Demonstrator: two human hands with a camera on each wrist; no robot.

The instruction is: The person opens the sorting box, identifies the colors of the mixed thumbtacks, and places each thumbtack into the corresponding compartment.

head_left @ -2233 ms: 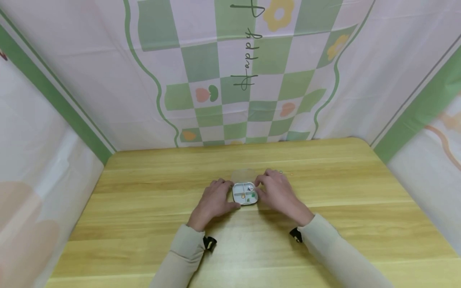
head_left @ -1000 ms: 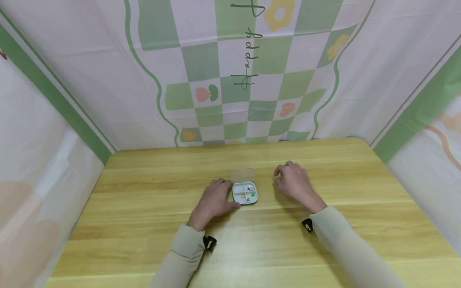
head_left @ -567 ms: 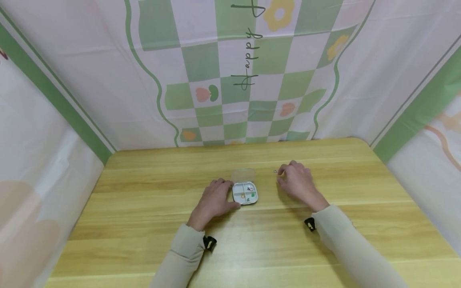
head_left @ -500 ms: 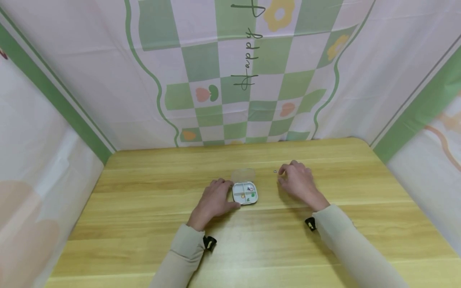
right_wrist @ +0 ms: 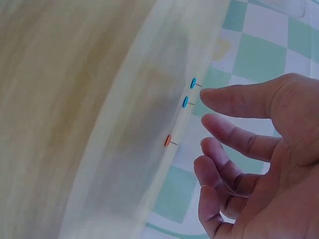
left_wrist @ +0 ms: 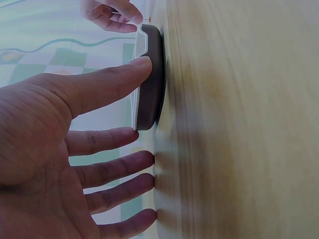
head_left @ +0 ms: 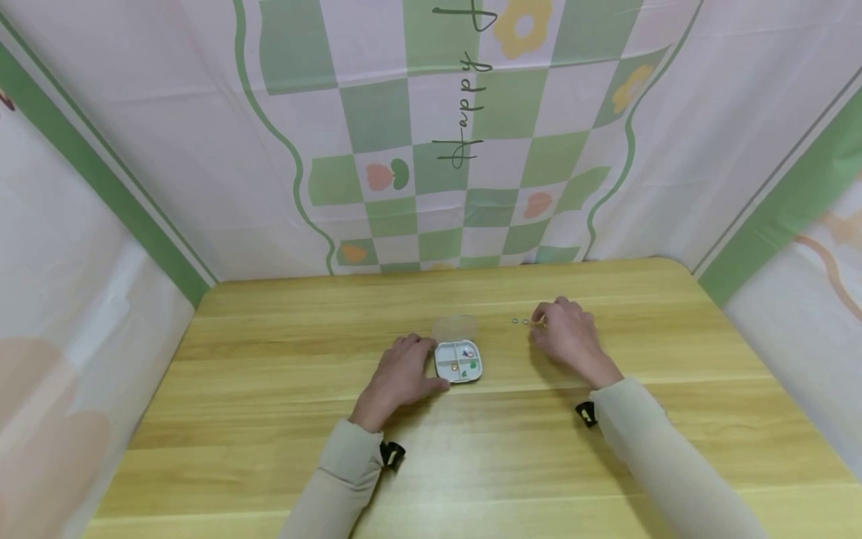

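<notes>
My left hand [head_left: 402,376] holds a small pill box [head_left: 445,372] at its left side, thumb on the near edge and index fingertip at the far corner. In the left wrist view the box's dark base [left_wrist: 152,79] lies on the table, the other fingertips touching the wood. Its clear lid [head_left: 454,327] is folded back; small green, gold and dark-and-white pieces lie in the compartments. My right hand [head_left: 567,334] hovers at the thumbtacks, thumb and index finger apart. In the right wrist view two blue thumbtacks [right_wrist: 185,102] and an orange thumbtack [right_wrist: 168,140] stand points up beside the fingertips.
The wooden table [head_left: 283,419] stretches out around both hands. A printed cloth [head_left: 441,150] with green checks hangs along its back edge, and more cloth [head_left: 87,262] hangs at the sides.
My right hand has gone from the pill box to the tacks, then crept right. A tack now shows left of where the leftmost one was. The left hand keeps its place.
</notes>
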